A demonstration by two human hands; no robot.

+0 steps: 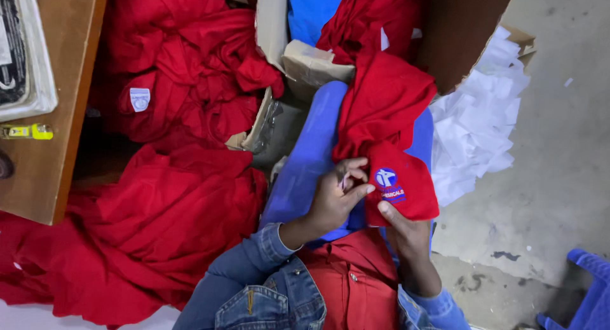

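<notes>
A red garment (381, 107) with an embroidered blue and white badge (386, 178) hangs from a cardboard box down onto a blue plastic chair (305, 165). My left hand (333, 196) pinches the red cloth just left of the badge, fingers closed on the fabric and on something small and thin that I cannot make out. My right hand (400, 225) grips the lower edge of the same cloth under the badge. Both arms wear denim sleeves, and more red cloth lies on my lap (349, 279).
A heap of red garments (159, 209) covers the floor at left, more fill a cardboard box (273, 25). A wooden table (57, 114) stands at far left. White paper scraps (483, 114) lie at right on the concrete floor. A second blue chair (588, 285) is at bottom right.
</notes>
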